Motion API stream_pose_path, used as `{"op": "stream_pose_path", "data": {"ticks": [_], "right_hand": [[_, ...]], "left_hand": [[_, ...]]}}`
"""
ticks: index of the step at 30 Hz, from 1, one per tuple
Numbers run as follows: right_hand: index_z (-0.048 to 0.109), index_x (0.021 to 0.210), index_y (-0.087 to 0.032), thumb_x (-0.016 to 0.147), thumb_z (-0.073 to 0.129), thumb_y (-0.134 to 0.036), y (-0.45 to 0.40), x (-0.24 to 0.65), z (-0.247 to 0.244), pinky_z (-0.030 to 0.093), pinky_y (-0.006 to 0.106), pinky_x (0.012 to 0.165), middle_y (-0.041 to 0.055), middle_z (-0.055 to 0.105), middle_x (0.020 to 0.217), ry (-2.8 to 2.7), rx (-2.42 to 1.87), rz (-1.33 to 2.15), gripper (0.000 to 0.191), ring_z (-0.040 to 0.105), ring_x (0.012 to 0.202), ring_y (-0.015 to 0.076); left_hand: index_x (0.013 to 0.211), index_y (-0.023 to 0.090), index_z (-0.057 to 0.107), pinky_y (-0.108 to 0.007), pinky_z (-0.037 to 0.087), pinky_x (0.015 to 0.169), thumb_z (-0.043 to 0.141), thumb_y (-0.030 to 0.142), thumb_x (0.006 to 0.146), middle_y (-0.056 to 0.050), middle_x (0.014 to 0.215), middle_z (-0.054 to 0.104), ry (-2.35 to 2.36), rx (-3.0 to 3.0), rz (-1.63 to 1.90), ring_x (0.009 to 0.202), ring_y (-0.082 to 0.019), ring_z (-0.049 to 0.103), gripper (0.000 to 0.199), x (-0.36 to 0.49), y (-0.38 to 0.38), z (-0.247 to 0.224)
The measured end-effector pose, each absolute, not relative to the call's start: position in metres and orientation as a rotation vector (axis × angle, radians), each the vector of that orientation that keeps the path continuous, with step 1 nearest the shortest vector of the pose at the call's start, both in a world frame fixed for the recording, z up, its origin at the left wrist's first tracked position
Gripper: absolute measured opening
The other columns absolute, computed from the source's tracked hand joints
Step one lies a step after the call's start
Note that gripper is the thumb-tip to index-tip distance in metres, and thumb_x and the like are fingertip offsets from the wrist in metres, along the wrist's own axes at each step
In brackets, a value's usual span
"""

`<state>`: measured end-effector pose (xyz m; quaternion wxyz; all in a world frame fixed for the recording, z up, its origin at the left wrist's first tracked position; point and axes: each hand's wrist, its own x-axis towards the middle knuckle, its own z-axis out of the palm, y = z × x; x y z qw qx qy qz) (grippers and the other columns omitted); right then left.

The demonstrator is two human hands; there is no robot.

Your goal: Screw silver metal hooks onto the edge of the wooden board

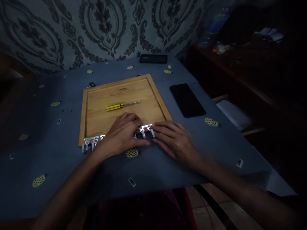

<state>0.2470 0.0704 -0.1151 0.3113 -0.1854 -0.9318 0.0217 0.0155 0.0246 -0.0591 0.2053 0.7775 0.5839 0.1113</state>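
Note:
A shallow-framed wooden board (120,91) lies flat on the table, and a silver metal hook rail (95,139) with several hooks runs along its near edge. My left hand (124,132) reaches over the middle of the rail, fingers curled on the board side and thumb on the near side. It hides that part of the rail. At the rail's right end, my right hand (174,140) presses its closed fingers against the metal and the board's corner. On the board's inner face rests a screwdriver (122,105) with a yellow and black handle, its tip to the right.
A black smartphone (187,100) lies right of the board. Another dark phone or phone case (153,58) sits at the back by the patterned wall. Small black hangers (92,84) stick out at the board's far edge. A blue pineapple-print cloth (79,179) covers the table.

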Motion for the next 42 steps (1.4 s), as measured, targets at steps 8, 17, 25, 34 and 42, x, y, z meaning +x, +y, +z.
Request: {"op": "stream_pose_path", "data": {"ticks": [8, 17, 25, 34, 42], "right_hand": [[0.078, 0.111, -0.019, 0.103, 0.061, -0.020, 0.0705, 0.2475, -0.1175, 0.056, 0.044, 0.093, 0.0071, 0.081, 0.116, -2.456, -0.489, 0.095, 0.018, 0.071, 0.113, 0.0253], [0.078, 0.113, -0.019, 0.103, 0.062, -0.019, 0.0701, 0.2474, -0.1168, 0.058, 0.045, 0.093, 0.0075, 0.081, 0.117, -2.464, -0.493, 0.101, 0.018, 0.071, 0.114, 0.0259], [0.077, 0.111, -0.016, 0.102, 0.062, -0.018, 0.0700, 0.2469, -0.1128, 0.059, 0.044, 0.092, 0.0080, 0.082, 0.115, -2.455, -0.482, 0.079, 0.017, 0.072, 0.111, 0.0263], [0.077, 0.113, -0.018, 0.102, 0.062, -0.018, 0.0696, 0.2472, -0.1145, 0.058, 0.045, 0.092, 0.0076, 0.081, 0.116, -2.458, -0.496, 0.104, 0.018, 0.072, 0.112, 0.0260], [0.078, 0.113, -0.019, 0.102, 0.063, -0.017, 0.0692, 0.2475, -0.1134, 0.058, 0.045, 0.092, 0.0072, 0.081, 0.116, -2.465, -0.501, 0.106, 0.019, 0.072, 0.113, 0.0266]], "left_hand": [[0.116, 0.016, 0.072, -0.046, 0.046, 0.107, 0.081, 0.060, 0.083, -0.010, 0.124, 0.067, 1.637, 2.164, 0.249, 0.122, -0.031, 0.057, 0.056, 0.0161, 0.0259, -0.0572], [0.115, 0.017, 0.072, -0.045, 0.047, 0.106, 0.081, 0.059, 0.083, -0.009, 0.122, 0.068, 1.619, 2.190, 0.266, 0.120, -0.030, 0.058, 0.053, 0.0162, 0.0262, -0.0582], [0.117, 0.018, 0.072, -0.046, 0.047, 0.106, 0.081, 0.059, 0.083, -0.010, 0.123, 0.067, 1.620, 2.185, 0.249, 0.120, -0.030, 0.058, 0.054, 0.0157, 0.0266, -0.0580], [0.119, 0.019, 0.072, -0.046, 0.046, 0.106, 0.080, 0.059, 0.084, -0.008, 0.122, 0.067, 1.606, 2.174, 0.252, 0.119, -0.030, 0.057, 0.053, 0.0153, 0.0265, -0.0572], [0.118, 0.021, 0.072, -0.045, 0.045, 0.105, 0.078, 0.059, 0.086, -0.008, 0.120, 0.066, 1.587, 2.191, 0.268, 0.118, -0.029, 0.056, 0.050, 0.0135, 0.0250, -0.0579]]}}
